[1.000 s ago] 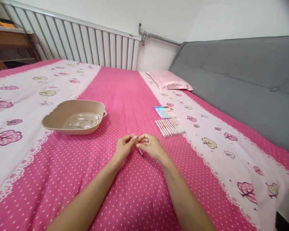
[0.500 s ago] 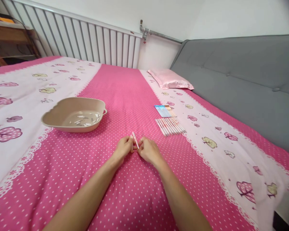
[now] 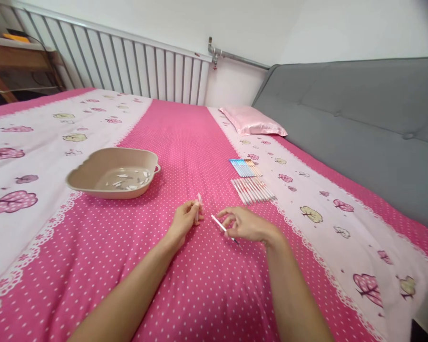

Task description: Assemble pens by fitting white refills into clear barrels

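Observation:
My left hand [image 3: 186, 217] is closed around a pale pink pen barrel [image 3: 199, 199], its upper end sticking up past the fingertips. A short gap to the right, my right hand [image 3: 244, 223] holds a slim white pen refill [image 3: 218, 222] between thumb and fingers. The refill slants, and a thin dark end points down to the lower right. Beyond my right hand lies a row of white pens with reddish marks [image 3: 253, 191]. Behind that is a second row of pens with blue and orange-brown ends [image 3: 245, 167].
A beige plastic basin [image 3: 110, 194] with several small white and grey pieces stands to the left on the pink dotted bedspread [image 3: 185, 294]. A pink pillow [image 3: 253, 121] rests against the grey headboard [image 3: 356, 104]. A white radiator [image 3: 128, 61] runs along the far wall.
My hands were together at one white-and-pink pen; now they are apart. The right hand has moved right with the white refill, while the left stays with the barrel.

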A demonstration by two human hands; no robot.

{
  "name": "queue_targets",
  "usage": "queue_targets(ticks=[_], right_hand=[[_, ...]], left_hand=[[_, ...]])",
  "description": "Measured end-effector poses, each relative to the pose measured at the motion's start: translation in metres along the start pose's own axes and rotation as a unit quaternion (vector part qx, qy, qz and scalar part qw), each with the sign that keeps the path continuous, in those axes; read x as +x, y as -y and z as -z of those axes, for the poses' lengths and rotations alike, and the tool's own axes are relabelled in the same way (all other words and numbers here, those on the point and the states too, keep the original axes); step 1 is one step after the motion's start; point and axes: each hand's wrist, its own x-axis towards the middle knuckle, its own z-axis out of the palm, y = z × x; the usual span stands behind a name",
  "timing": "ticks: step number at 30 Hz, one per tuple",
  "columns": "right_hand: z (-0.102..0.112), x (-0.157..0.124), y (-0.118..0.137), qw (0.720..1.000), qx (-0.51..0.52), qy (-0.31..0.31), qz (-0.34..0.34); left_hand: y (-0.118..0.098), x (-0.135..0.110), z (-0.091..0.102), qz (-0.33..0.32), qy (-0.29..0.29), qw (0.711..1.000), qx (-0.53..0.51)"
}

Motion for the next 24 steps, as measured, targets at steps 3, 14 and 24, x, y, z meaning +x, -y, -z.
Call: queue_targets(ticks=[3,14,24], right_hand=[[0.009,-0.008,0.008,0.991,0.099,-0.079,0.044],[-0.009,-0.001,0.033,0.902,0.096,-0.363,0.211],[-0.015,0.001,0.037,0.894,0.066,-0.382,0.225]], left_hand=[[-0.001,-0.001,-0.002,-0.035,0.018,0.999,0.015],[-0.011,-0.018,-0.016,-0.112,0.098,0.988,0.047],[-0.010,-0.017,-0.015,-0.128,0.099,0.985,0.051]])
